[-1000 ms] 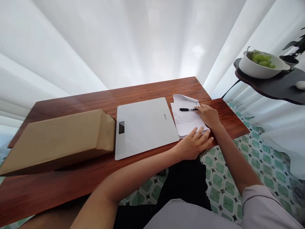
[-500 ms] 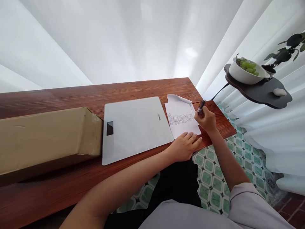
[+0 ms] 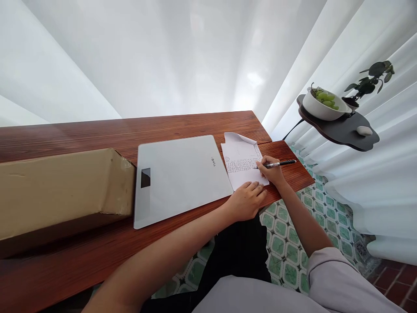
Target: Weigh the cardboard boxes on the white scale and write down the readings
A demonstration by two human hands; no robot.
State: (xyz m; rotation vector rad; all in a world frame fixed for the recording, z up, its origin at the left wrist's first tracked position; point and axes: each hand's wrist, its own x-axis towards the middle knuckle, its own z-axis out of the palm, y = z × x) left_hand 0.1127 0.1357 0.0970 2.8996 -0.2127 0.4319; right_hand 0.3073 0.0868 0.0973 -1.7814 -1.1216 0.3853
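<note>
A sheet of white paper [image 3: 239, 174] with rows of small handwritten characters lies on the wooden table, its far edge curled up. My right hand [image 3: 271, 170] grips a pen [image 3: 285, 163] with a clear and black barrel. The pen leans far over to the right, its tip at the paper near the rows of writing. Flat over the near edge of the sheet rests my left hand [image 3: 247, 201], fingers stretched out. Left of the paper, close beside it, lies a flat light grey panel [image 3: 182, 174] with a dark square near its left end.
A long cardboard box [image 3: 58, 191] stands on the table [image 3: 163, 126] at the left. To the right, a dark wavy shelf [image 3: 342, 130] carries a white bowl [image 3: 321, 111] of green grapes, a potted plant [image 3: 368, 84] and a pale mouse-like object [image 3: 364, 131]. White curtains hang behind.
My right hand has moved left and slightly down onto the paper, and the pen has swung from pointing upward to lying rightward. The left hand stays on the sheet. The view shifted slightly.
</note>
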